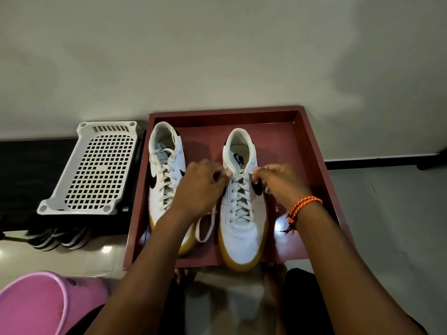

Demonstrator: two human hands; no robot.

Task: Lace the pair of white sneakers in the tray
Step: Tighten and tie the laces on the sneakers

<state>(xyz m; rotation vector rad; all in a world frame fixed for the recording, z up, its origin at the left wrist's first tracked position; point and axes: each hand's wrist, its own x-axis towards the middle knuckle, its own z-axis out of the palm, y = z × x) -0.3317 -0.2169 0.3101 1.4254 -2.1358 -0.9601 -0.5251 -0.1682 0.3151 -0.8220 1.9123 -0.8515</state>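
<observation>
Room: pale wall behind, glossy light floor [387, 213] below, dark skirting along the join.
Tray: dark red wooden tray [312, 151] with raised sides, lying flat on the floor just in front of the wall.
Right sneaker: white sneaker [242, 213] with a black swoosh and a tan gum sole, standing upright in the right half of the tray, toe toward the camera; grey-white lace crossed through the eyelets up to the top pair.
Left sneaker: matching shoe [162, 180] in the left half of the tray, beside the other but apart from it, laced up its length; its toe is hidden by the left forearm.
Loose lace: a flat white lace loop [205, 228] lies on the tray floor between the two shoes.
Surroundings: white perforated plastic rack [96, 170] left of the tray, on something dark; striped dark footwear [60, 238] below it; pink plastic tub [31, 308] at the lower left corner.
Left hand: left hand [198, 187] with fingers curled at the top eyelets of the right sneaker, pinching its lace.
Right hand: right hand [283, 182] pinching the other lace end at the shoe's top right eyelet; orange braided cord [304, 206] round the wrist.
</observation>
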